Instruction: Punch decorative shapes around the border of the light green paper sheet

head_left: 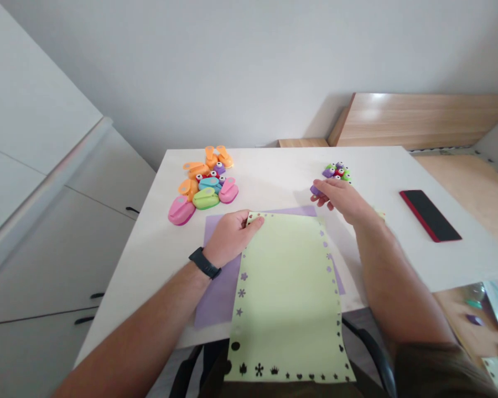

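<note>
My left hand [233, 235] pinches the upper left corner of a pale green paper sheet [290, 293]. Small shapes such as stars, flowers, hearts and a crown are cut out along the sheet's edges, and its lower end hangs over the table's front edge. Beneath it lies a purple sheet [218, 293]. My right hand [340, 199] is closed on a small purple craft punch [316, 190], held above the table to the right of the green sheet. Just behind that hand sits a cluster of small punches [339, 172] in green, red and purple.
Larger craft punches in orange, pink, teal and lime [206, 198] stand grouped at the back left of the white table [274, 177]. A black and red flat case [430, 215] lies at the right. White cabinets [45, 249] flank the left; a wooden bed [423, 121] is beyond the table.
</note>
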Demonstrator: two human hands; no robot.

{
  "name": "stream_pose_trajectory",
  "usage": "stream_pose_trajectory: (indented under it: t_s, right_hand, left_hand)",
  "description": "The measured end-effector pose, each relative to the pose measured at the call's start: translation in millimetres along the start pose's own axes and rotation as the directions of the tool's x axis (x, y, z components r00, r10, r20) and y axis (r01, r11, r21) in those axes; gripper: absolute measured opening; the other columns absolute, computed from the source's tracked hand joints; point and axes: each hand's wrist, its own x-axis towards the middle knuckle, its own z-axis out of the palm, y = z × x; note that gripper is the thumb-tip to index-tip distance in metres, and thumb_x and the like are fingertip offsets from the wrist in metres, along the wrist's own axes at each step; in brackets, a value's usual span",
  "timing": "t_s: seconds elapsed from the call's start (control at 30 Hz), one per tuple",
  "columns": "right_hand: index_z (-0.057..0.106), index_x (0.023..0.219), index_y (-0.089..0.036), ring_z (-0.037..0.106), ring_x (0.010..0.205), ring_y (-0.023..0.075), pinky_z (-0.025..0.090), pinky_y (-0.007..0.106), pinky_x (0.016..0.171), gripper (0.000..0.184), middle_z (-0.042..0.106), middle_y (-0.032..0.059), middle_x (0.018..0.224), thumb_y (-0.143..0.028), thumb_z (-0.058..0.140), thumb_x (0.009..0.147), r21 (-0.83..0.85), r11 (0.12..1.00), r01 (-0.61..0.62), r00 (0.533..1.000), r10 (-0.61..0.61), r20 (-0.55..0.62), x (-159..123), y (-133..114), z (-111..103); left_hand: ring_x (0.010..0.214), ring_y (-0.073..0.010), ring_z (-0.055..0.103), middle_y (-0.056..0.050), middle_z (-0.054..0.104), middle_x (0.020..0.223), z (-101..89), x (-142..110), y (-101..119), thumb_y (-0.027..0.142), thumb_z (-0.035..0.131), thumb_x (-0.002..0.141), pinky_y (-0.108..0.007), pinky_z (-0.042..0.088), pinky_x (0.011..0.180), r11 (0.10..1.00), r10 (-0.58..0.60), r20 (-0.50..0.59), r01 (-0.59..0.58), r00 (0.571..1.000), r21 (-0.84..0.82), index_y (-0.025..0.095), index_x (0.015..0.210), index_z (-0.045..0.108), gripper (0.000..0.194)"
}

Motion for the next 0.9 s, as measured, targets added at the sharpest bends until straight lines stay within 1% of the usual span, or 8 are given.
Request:
stream_pose_trajectory:
  t_s: [0.13,0.2,0.27,0.43,0.53,0.63,0.83,0.9]
  right_hand:
    - [0.072,0.084,-0.019,0.068,0.066,0.0189,0.039,0.027,0.049,0.043,0.078,0.0095,0.086,-0.056,0.052,0.093,-0.22,0.96,-0.176,0.983,0.158,-0.094,4.7,13.8,-31.8]
    - [0.072,0.082,-0.018,0.069,0.066,0.0199,0.04,0.027,0.049,0.044,0.078,0.0104,0.085,-0.055,0.051,0.093,-0.288,0.922,-0.259,0.965,0.238,-0.106,3.4,19.4,-45.2]
    - [0.073,0.081,-0.017,0.069,0.066,0.0209,0.041,0.028,0.05,0.046,0.078,0.0115,0.084,-0.056,0.052,0.092,-0.355,0.881,-0.313,0.95,0.291,-0.117,0.4,23.9,-56.3]
    - [0.074,0.075,-0.018,0.068,0.065,0.0218,0.043,0.031,0.055,0.049,0.077,0.0107,0.077,-0.059,0.052,0.09,-0.507,0.795,-0.334,0.942,0.271,-0.196,-6.7,28.3,-73.1]
    - [0.073,0.07,-0.018,0.066,0.063,0.0219,0.043,0.033,0.058,0.051,0.076,0.0112,0.074,-0.058,0.049,0.09,-0.552,0.756,-0.351,0.936,0.289,-0.2,-7.5,26.6,-76.5]
    - [0.072,0.068,-0.017,0.066,0.066,0.0233,0.042,0.034,0.06,0.05,0.075,0.0126,0.076,-0.057,0.05,0.09,-0.603,0.715,-0.353,0.936,0.275,-0.221,-7.9,24.3,-76.8]
    - [0.074,0.083,-0.018,0.066,0.073,0.0248,0.043,0.034,0.065,0.044,0.075,0.013,0.084,-0.057,0.053,0.088,-0.626,0.708,-0.326,0.945,0.222,-0.241,-9.9,24.2,-75.3]
    - [0.074,0.084,-0.018,0.067,0.075,0.0255,0.043,0.034,0.066,0.044,0.075,0.0138,0.086,-0.056,0.053,0.088,-0.634,0.702,-0.324,0.945,0.208,-0.252,-9.2,26.6,-75.5]
  left_hand:
    - [0.057,-0.0135,0.047,0.001,0.06,0.065,-1.2,1.4,-2.1,0.054,0.059,0.089,-0.026,0.028,0.052,1.0,-0.011,-0.001,0.011,1.0,0.014,0.016,0.078,0.066,0.04]
    - [0.057,-0.0138,0.048,0.001,0.061,0.066,-1.7,2.2,-2.7,0.055,0.058,0.089,-0.026,0.029,0.052,0.999,-0.015,0.009,0.015,1.0,0.035,0.016,0.079,0.067,0.041]
    - [0.058,-0.0142,0.049,0.0,0.062,0.067,-2.0,2.9,-3.1,0.056,0.057,0.091,-0.026,0.029,0.053,0.998,-0.019,0.022,0.018,1.0,0.057,0.017,0.082,0.068,0.042]
    - [0.059,-0.0149,0.051,0.0,0.063,0.068,-1.9,3.1,-2.2,0.056,0.057,0.09,-0.027,0.032,0.054,0.999,-0.001,0.025,0.0,1.0,0.048,0.017,0.082,0.068,0.042]
    - [0.059,-0.0154,0.052,-0.001,0.063,0.067,-2.0,2.9,-0.9,0.056,0.058,0.088,-0.027,0.033,0.053,0.999,0.001,0.018,-0.002,1.0,0.033,0.017,0.081,0.069,0.041]
    - [0.06,-0.016,0.053,-0.001,0.063,0.066,-2.1,3.2,-1.0,0.058,0.058,0.088,-0.026,0.035,0.053,0.999,-0.008,0.021,0.007,1.0,0.047,0.017,0.082,0.069,0.042]
    - [0.06,-0.0163,0.053,-0.001,0.063,0.065,-1.6,3.1,0.0,0.058,0.062,0.084,-0.026,0.035,0.052,1.0,-0.017,0.014,0.017,1.0,-0.001,0.017,0.082,0.069,0.042]
    - [0.058,-0.016,0.052,-0.001,0.063,0.065,-1.2,2.8,1.3,0.058,0.063,0.083,-0.026,0.035,0.052,0.999,-0.018,0.006,0.018,1.0,-0.027,0.018,0.08,0.069,0.041]
